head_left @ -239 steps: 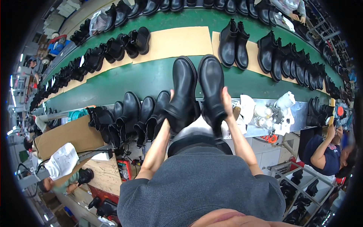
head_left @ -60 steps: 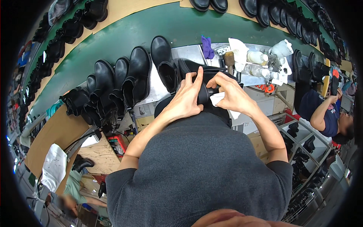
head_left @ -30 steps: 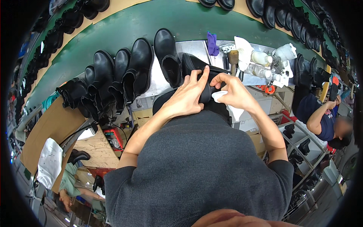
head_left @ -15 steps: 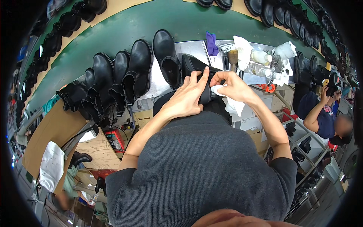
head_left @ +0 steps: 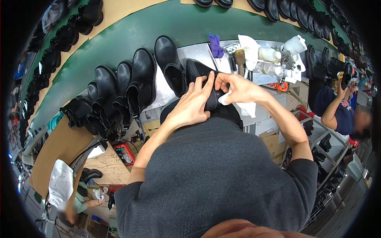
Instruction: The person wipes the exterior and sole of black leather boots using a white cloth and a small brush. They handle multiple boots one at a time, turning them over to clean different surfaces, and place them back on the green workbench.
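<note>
A black leather boot [head_left: 195, 68] lies in front of my chest at the bench's near edge, its toe pointing away. My left hand [head_left: 189, 104] grips it from the left, with the index finger stretched along the leather. Pinched in my right hand [head_left: 241, 90] is a white cloth [head_left: 248, 109], part of it pressed against the boot's near end and the rest hanging below the palm. My fingers hide much of the boot's middle. Just left of it stands another black boot [head_left: 166, 49] with its opening toward me.
More black boots [head_left: 142, 65] line the bench to the left. On the right are a purple cloth [head_left: 216, 45], a brush [head_left: 239, 59], clear bottles [head_left: 270, 54] and orange-handled scissors [head_left: 282, 86]. Beyond runs a green surface [head_left: 119, 39]. Co-workers [head_left: 337, 113] are at both sides.
Both hands keep their hold on the boot and cloth, with the right fingers shifted slightly on the boot. The whole view has tilted a little. The co-worker at lower left has moved an arm.
</note>
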Demonstrator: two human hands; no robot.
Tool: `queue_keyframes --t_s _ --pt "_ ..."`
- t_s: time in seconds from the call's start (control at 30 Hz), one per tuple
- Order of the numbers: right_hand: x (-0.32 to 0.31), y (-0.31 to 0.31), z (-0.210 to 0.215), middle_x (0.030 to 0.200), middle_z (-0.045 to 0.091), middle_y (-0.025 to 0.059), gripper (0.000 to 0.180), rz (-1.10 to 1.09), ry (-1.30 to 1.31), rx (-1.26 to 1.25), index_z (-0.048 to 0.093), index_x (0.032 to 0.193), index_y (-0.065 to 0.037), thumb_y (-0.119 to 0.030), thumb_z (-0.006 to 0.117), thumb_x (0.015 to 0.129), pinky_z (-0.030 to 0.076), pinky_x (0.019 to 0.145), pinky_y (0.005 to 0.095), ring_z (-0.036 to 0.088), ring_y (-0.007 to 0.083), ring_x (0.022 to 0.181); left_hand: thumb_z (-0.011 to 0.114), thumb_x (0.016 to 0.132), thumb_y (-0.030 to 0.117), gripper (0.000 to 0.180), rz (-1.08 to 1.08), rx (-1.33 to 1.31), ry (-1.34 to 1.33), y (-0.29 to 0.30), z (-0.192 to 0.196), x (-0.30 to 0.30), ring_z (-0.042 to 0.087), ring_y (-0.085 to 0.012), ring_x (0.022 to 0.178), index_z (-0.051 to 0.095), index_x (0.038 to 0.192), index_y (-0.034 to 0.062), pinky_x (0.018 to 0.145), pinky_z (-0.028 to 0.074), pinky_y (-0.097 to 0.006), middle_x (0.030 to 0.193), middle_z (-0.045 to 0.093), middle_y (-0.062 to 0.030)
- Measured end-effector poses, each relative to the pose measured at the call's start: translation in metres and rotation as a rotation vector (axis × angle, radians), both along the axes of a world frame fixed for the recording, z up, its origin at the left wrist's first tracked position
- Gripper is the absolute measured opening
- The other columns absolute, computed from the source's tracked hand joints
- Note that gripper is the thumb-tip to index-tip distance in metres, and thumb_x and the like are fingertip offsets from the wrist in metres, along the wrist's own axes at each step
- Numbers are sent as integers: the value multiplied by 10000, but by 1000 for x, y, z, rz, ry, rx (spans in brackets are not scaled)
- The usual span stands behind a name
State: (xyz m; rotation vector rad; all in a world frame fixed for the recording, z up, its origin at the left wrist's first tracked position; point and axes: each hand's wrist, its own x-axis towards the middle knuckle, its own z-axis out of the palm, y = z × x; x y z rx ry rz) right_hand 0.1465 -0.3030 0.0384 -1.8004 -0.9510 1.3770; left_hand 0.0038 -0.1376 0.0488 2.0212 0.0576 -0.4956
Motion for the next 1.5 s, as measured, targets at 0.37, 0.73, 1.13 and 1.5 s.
queue_keyframes --t_s 0.37,0.73,1.13,1.5 --pt "-4 -2 8 912 543 80 435 -109 119 -45 555 1062 26 -68 690 659 472 689 287 560 165 850 663 605 -1 1064 7 -4 0 1 1 1 364 -420 1286 89 1501 4 1044 378 -416 1399 307 -234" --pt "-16 -3 20 883 475 11 470 -235 95 -153 598 1054 4 8 677 591 453 659 238 504 87 818 628 603 -6 1020 0 10 -29 -1 2 0 411 -456 1206 112 1482 -36 1001 433 -463 1372 313 -279" --pt "-11 -6 9 854 456 12 411 -191 156 -21 599 1046 -2 -24 663 640 413 603 211 461 71 716 654 605 9 1052 -20 6 -44 -1 -3 -2 405 -459 1212 89 1492 -12 1021 416 -474 1373 309 -280" --pt "-10 -4 14 855 458 2 411 -182 136 -61 597 1059 -8 -10 647 651 406 586 201 469 53 705 668 605 18 1067 -15 6 -6 -1 1 0 403 -459 1219 84 1497 5 1012 428 -478 1379 308 -273"
